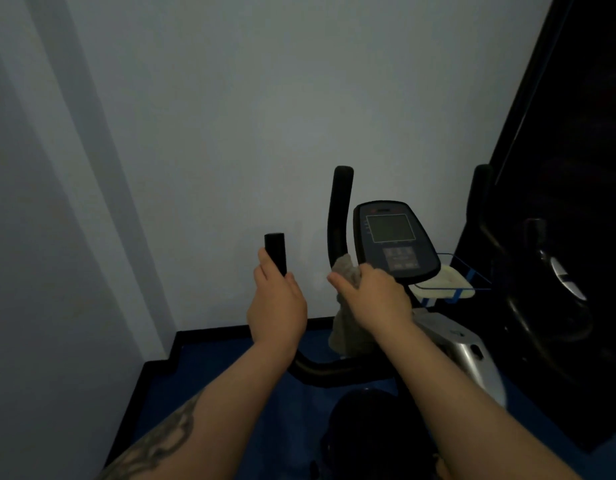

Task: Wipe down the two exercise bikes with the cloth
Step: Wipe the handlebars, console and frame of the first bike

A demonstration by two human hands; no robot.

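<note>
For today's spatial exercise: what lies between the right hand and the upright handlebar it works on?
In the head view, the grey cloth lies between the right hand and the black upright handlebar.

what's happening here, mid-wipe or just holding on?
Mid-wipe, it looks like. The right hand grips a grey cloth against the base of the bike's upright handlebar, just left of the console. The left hand holds the end of the other handlebar grip, likely steadying. A second bike stands in shadow to the right, neither hand on it.
</note>
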